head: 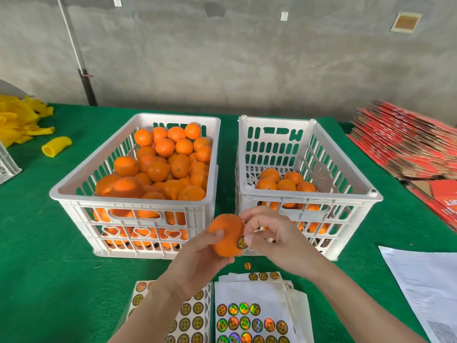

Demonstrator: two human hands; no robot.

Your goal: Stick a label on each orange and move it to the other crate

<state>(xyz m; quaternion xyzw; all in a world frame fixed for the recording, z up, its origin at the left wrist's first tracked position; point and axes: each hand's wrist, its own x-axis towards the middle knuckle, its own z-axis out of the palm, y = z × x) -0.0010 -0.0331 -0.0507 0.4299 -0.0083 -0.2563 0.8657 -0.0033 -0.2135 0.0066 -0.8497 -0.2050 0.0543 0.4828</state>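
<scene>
My left hand (197,258) grips an orange (226,235) in front of the two white crates. With thumb and fingers, my right hand (268,237) presses a round gold-and-black label (242,242) onto the orange's right side. The left crate (81,184) is heaped with oranges (163,164). Only a few oranges (286,184) lie in the right crate (358,191). Two label sheets lie near me: one (193,315) under my left forearm and one (249,320) with shiny round stickers to its right.
One loose sticker (247,265) lies on the green table cover (49,243). Yellow foam nets (22,122) are piled at the far left, and flat red cartons (408,144) are stacked at the right. A printed paper (425,285) lies at the right front.
</scene>
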